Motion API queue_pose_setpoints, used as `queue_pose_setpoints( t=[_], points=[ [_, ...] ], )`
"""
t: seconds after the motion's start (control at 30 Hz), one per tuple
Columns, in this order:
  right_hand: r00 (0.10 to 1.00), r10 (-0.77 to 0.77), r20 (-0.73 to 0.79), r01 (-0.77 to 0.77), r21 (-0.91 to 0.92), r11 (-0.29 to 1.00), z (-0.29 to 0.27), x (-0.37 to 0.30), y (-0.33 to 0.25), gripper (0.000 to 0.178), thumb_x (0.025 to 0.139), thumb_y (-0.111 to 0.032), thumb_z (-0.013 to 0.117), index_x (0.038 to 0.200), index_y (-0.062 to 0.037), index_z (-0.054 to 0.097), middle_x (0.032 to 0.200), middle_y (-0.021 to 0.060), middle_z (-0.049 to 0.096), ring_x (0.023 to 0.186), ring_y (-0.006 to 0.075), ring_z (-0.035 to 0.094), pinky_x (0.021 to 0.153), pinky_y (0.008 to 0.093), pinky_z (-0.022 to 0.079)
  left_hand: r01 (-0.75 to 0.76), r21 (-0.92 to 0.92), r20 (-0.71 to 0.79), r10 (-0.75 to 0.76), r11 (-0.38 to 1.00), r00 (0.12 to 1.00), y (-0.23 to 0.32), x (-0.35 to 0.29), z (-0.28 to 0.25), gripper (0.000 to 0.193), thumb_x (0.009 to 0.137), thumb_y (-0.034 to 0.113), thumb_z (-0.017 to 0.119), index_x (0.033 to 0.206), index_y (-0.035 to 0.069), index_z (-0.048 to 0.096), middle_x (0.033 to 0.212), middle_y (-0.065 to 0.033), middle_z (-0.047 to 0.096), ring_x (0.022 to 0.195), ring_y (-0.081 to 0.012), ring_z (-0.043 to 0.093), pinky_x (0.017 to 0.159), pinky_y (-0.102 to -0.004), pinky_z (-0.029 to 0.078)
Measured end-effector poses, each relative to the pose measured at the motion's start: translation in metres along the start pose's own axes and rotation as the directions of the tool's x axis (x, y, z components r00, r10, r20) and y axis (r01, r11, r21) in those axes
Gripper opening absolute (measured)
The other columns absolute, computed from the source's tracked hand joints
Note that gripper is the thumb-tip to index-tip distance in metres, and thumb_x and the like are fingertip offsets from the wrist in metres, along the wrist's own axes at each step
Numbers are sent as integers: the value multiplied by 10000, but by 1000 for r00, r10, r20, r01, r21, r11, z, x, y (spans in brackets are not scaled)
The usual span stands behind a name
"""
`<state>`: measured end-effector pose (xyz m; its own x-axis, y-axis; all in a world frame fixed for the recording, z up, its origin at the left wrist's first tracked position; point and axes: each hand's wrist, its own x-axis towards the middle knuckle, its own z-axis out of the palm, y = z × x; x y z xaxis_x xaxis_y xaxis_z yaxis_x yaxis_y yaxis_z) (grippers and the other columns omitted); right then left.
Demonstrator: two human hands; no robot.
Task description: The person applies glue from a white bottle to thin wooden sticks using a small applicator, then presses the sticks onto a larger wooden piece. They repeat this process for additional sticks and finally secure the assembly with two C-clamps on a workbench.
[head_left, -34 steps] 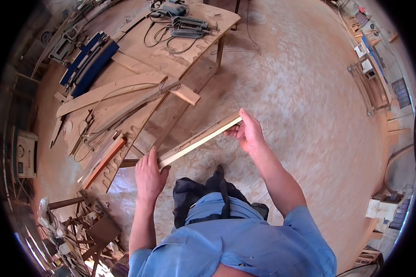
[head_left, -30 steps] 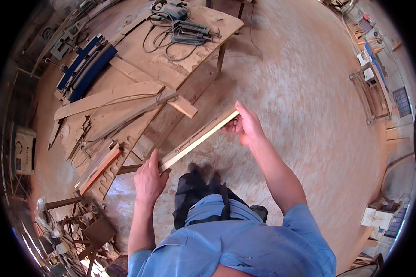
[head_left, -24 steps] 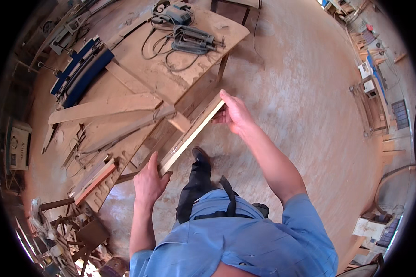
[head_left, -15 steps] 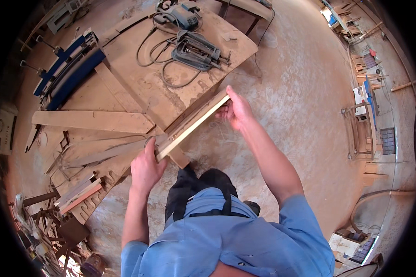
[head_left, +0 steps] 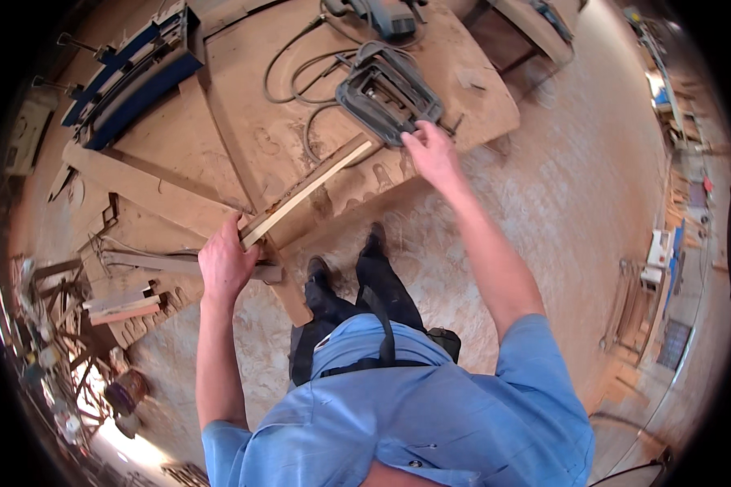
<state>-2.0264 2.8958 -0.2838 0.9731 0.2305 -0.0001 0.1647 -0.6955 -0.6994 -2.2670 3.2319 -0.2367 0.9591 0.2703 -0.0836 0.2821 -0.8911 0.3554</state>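
My left hand [head_left: 229,258] is closed around the near end of a long wooden strip [head_left: 313,185], pale along one edge and brown on the other face. The strip slants up to the right over the workbench's front edge, its far end close to a dark rectangular tool frame [head_left: 388,91] lying on the bench. My right hand [head_left: 434,156] is off the strip, thumb and fingers closed at the near edge of that frame. Its other fingers are partly hidden.
The dusty workbench [head_left: 244,105] bears a grey-blue corded power tool [head_left: 390,18], a looped cable [head_left: 294,85], a long board [head_left: 150,185] and blue clamping bars [head_left: 142,89]. Wood scraps [head_left: 122,308] lie at the left corner. A bucket [head_left: 126,391] stands on the floor at lower left.
I have stepped closer to the bench. My right hand has let go of the strip's far end and moved to the dark frame. My left hand still holds the strip.
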Motion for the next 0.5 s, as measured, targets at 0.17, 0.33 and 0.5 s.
queue_pose_setpoints(
  t=[0.17,0.33,0.5],
  points=[
    [983,-162,90,184,-368,911,-26,49,47,551,892,-345,687,1309,-6,566,1249,261,584,1098,419,596,949,485,488,174,167,92,-191,971,977,1,28,15,487,751,217,706,1204,76,595,903,-173,702,844,-362,684,746,-454,541],
    [978,-4,210,79,-352,933,-33,65,48,529,913,-348,669,1349,-77,542,1155,269,604,1070,441,610,912,505,504,219,91,124,-229,972,966,7,44,20,457,783,233,705,1200,82,591,919,-171,712,847,-374,686,758,-465,539],
    [934,72,349,48,-322,946,-35,72,48,506,935,-322,645,1367,-89,522,1098,279,652,1052,428,635,897,509,505,268,39,171,-271,963,947,1,56,17,425,782,241,733,1154,75,612,857,-169,709,825,-369,690,742,-467,539]
  ],
)
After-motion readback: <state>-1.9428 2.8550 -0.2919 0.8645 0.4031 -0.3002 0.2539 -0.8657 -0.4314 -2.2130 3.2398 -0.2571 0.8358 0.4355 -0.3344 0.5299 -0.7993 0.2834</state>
